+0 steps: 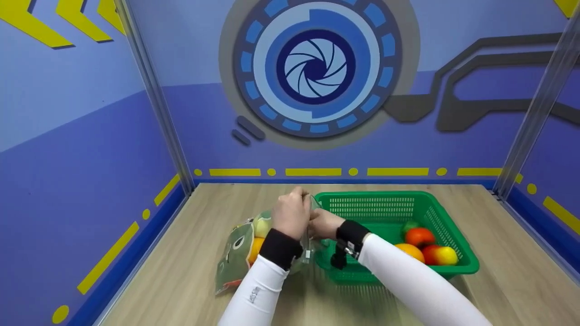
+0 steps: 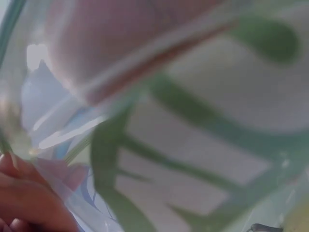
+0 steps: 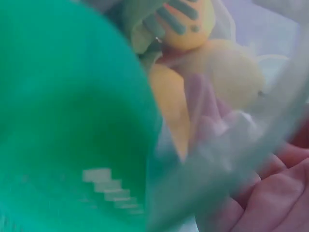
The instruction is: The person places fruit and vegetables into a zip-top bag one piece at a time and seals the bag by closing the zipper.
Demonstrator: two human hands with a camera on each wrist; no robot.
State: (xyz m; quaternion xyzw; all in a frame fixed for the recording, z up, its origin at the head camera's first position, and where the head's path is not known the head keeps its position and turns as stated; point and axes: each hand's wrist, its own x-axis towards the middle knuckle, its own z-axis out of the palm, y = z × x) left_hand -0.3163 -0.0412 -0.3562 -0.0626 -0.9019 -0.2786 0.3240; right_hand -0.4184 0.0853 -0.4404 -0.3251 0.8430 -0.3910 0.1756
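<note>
My left hand grips the upper edge of a clear plastic bag printed in green, which lies on the wooden table. Right beside it my right hand pinches the bag's mouth, its fingers partly hidden by the left hand. Inside the bag are an orange fruit and a pale yellow-green fruit. More yellow fruit shows through the plastic in the right wrist view. In the left wrist view the bag's green print is close and blurred.
A green plastic basket stands against the right hand's side. Toward its right end it holds a red-orange fruit, an orange, a red-and-yellow fruit and something green. Blue panel walls enclose the table at the back and sides.
</note>
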